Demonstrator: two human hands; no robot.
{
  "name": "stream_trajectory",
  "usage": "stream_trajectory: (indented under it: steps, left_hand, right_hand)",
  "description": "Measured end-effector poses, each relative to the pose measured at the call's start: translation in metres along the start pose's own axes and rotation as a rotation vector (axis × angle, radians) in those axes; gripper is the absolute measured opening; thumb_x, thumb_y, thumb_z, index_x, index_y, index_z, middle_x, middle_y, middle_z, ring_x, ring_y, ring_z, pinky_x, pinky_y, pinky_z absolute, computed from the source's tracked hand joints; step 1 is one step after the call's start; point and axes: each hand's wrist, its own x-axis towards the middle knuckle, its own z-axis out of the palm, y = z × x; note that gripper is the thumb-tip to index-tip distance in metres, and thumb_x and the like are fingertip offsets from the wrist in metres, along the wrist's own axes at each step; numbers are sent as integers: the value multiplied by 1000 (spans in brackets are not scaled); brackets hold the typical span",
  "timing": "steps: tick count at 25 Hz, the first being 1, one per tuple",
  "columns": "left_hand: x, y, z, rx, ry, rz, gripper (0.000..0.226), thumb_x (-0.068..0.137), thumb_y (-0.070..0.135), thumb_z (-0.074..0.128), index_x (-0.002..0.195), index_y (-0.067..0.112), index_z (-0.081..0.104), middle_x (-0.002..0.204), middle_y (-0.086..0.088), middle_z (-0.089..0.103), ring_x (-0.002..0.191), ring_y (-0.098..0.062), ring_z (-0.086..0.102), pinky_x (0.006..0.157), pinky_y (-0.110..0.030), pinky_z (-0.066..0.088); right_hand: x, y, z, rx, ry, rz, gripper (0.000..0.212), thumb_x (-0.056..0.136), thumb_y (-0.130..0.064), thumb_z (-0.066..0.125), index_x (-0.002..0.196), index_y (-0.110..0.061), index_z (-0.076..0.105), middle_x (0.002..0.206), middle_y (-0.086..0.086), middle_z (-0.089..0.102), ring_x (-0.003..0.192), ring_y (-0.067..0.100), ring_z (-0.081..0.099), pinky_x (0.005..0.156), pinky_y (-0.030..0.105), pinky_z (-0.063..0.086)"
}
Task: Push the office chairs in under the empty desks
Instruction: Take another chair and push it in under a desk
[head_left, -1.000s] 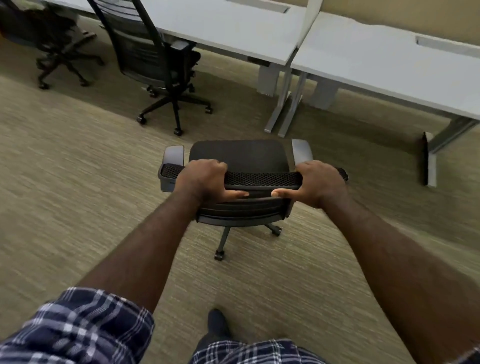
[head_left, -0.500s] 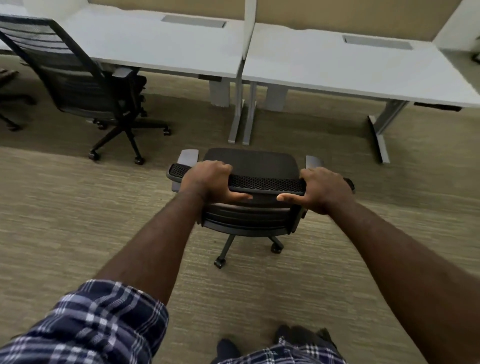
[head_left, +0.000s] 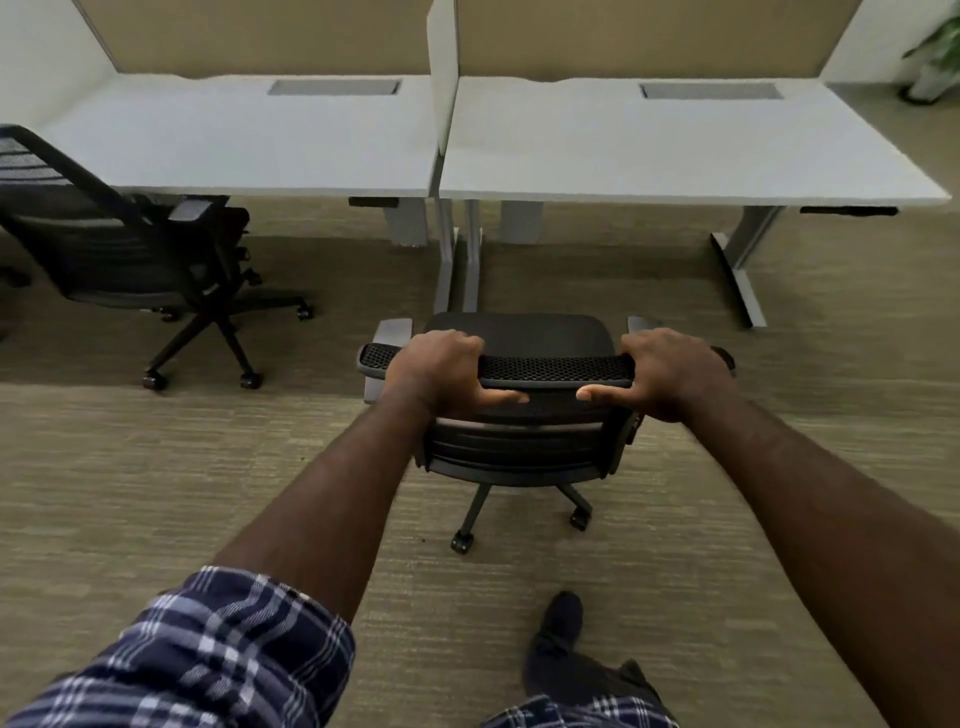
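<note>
- Your left hand (head_left: 439, 371) and right hand (head_left: 670, 371) each curl over the mesh top edge of the black wheeled office chair (head_left: 524, 415), thumbs laid along its back.
- The chair stands on the carpet, short of the desks, roughly in line with the legs between them.
- Step in hand: rolling it forward.
- Next, steer right, between the legs of the right-hand white rectangular desk (head_left: 675, 150).
- A second black mesh chair (head_left: 119, 244) sits part-way under the left white desk (head_left: 244, 140).

Two chairs (head_left: 519, 364) (head_left: 119, 234) — two desks (head_left: 249, 140) (head_left: 675, 145) — two hands (head_left: 441, 371) (head_left: 670, 371).
</note>
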Motion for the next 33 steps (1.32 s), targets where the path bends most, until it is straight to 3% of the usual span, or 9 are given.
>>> stream_trajectory:
  steps: [7,18,23,27,33]
  left_hand:
    - [106,11,0,-19,-42,9,86,51,104,29,83,28,54,75,8,53,68,-9,52,63,-34,53]
    - [262,15,-7,-6,-2,61,78,57,102,27,78,29,46,72,10,48,65,-9,48,57,-31,44]
    - [334,3,-6,4,40,74,81,58,101,27,80,27,51,73,9,50,64,-8,48,57,-31,47]
    - [389,-9,-6,5,61,101,87,55,103,20,79,26,53,70,9,49,61,-8,47,56,-31,46]
    - [465,-27,-8,11,43,118,81,59,100,28,78,25,52,68,9,50,59,-10,49,56,-33,48]
  right_hand:
    - [79,71,5,3,38,10,98,53,-109,22,89,-26,57,84,-3,54,79,17,53,69,38,52]
    - [203,166,-7,-9,22,20,94,53,-109,18,84,-27,51,80,-4,47,76,17,48,61,32,41]
    - [263,201,-10,19,31,36,92,54,-109,22,83,-27,52,80,-5,49,74,16,50,62,33,45]
    - [312,224,-11,16,28,45,90,54,-109,23,81,-28,51,80,-7,50,73,14,49,59,31,40]
    - [379,251,-16,44,28,68,88,50,-110,24,77,-30,49,76,-10,48,71,13,48,57,31,38]
